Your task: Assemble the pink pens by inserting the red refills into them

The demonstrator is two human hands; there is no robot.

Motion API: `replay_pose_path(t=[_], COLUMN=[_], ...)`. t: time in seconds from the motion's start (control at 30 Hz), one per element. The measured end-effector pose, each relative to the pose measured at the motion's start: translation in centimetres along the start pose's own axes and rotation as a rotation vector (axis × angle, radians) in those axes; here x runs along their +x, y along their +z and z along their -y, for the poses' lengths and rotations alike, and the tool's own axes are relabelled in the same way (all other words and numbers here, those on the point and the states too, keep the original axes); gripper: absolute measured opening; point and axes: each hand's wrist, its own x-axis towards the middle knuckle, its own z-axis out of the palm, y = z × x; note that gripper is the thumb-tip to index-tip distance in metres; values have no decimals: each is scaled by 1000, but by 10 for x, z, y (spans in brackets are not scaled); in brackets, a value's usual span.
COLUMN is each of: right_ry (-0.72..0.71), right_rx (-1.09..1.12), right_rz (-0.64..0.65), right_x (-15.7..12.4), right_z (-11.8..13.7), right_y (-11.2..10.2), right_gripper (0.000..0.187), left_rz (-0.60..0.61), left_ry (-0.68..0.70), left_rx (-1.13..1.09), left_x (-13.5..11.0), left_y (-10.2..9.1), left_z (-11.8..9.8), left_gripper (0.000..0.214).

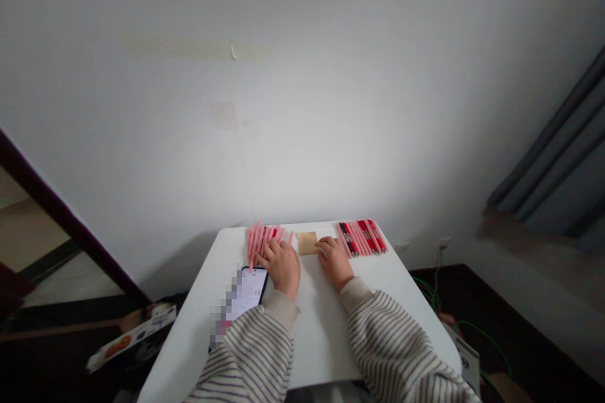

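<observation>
My left hand (282, 264) rests on the white table (326, 340), fingers curled against a row of pink pens (259, 240) lying at the far left. My right hand (334, 261) lies to the right of it, fingers bent, its tips touching a small brown paper square (307, 242) between the hands. A second row of pink, red and black pens (362, 237) lies just right of my right hand. Whether either hand grips a pen is hidden by the knuckles. Both arms wear striped sleeves.
A phone (246, 296) with a lit screen lies on the table by my left wrist. A white wall stands right behind the table. A box (132, 337) lies on the floor at left; green cables (430, 296) and a grey curtain (558, 164) are at right.
</observation>
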Motion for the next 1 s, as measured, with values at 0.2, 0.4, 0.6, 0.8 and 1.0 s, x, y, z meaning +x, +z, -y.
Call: replay_pose_path(t=[0.2, 0.4, 0.6, 0.8, 1.0], right_ry=[-1, -12, 16, -23, -48], right_rx=[92, 51, -31, 9, -1], right_rz=[-76, -166, -157, -91, -121], right_x=[0, 0, -1, 0, 2], right_z=[-5, -11, -15, -15, -11], right_y=[-1, -2, -4, -10, -16], right_gripper=[29, 35, 33, 21, 16], left_rz=[4, 18, 31, 34, 32], left_ry=[79, 164, 199, 235, 209], left_rx=[-170, -419, -526, -576, -595], left_x=[1, 1, 0, -2, -2], left_y=[4, 8, 8, 8, 9], left_z=[1, 0, 1, 0, 0], left_gripper=[27, 20, 19, 18, 14])
